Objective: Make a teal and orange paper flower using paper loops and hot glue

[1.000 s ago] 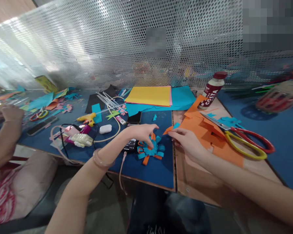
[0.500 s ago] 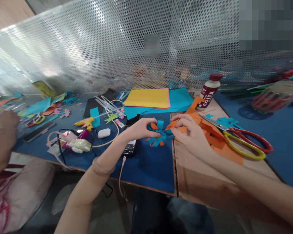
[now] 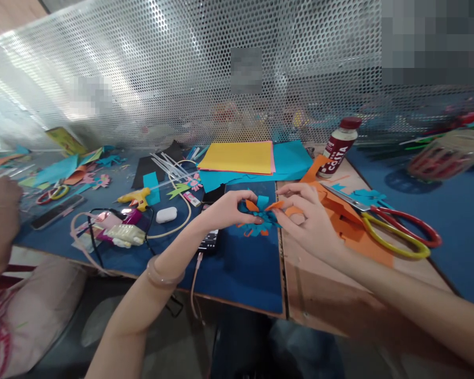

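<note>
A blue and orange paper flower (image 3: 256, 226) is held above the blue mat near the table's front edge. My left hand (image 3: 232, 208) pinches it from the left, thumb low and fingers on top. From the right, my right hand (image 3: 306, 216) is closed, thumb and finger gripping an orange paper petal (image 3: 274, 205) at the flower's side. Whether that petal is joined to the flower I cannot tell. Under my left wrist lies a phone (image 3: 209, 239), partly covered. Large scissors (image 3: 398, 226) with red and yellow handles rest on orange paper (image 3: 351, 234) beside my right hand.
Yellow paper (image 3: 237, 157) on blue sheets lies behind my hands, with a Costa bottle (image 3: 338, 147) to its right. Leftward are a yellow glue gun (image 3: 136, 199), a white earbud case (image 3: 166, 215) and a cabled power strip (image 3: 122, 234). A co-worker's arm (image 3: 0, 226) is at far left.
My right fingers have shifted slightly at the orange petal, which now stands closer in against the flower. My left hand keeps its pinch. The view has turned slightly.
</note>
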{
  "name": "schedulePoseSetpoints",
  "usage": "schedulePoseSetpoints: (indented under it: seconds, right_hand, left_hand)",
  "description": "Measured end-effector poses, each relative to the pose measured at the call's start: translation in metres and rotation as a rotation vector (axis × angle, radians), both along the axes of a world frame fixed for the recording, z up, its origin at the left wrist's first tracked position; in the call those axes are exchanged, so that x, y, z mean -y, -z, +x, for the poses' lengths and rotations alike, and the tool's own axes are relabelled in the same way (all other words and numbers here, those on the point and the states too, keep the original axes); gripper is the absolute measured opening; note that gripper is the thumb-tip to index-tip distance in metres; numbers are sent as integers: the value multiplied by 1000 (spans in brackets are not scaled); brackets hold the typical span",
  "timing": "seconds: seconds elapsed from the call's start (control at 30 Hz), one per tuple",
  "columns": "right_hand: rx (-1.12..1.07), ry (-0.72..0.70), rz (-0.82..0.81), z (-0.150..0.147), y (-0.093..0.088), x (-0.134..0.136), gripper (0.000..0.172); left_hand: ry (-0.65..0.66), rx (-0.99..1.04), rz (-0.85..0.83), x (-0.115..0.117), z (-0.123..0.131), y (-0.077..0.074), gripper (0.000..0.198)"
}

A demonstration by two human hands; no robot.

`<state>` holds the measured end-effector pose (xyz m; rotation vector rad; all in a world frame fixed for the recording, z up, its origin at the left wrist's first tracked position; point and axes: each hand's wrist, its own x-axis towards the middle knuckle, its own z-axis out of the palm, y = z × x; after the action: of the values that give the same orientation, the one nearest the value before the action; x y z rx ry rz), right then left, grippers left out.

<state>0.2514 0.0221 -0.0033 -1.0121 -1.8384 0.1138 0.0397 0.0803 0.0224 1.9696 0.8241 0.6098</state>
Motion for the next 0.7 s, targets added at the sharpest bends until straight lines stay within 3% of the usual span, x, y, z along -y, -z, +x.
schedulePoseSetpoints:
  seconds: [0.17,0.47,0.7]
  right_hand:
    - [-8,-15,-57,1,1,-2,16]
    - [-62,-48,-390,5,-2,-16,12]
    - [-18,-53,-444,8,-2,-19,16]
  left_hand:
    - [-7,28,-4,2,1,-1,26]
    - [2,69,-169,-1,1,7,33]
    - [-7,75,-190,-2,-1,9,33]
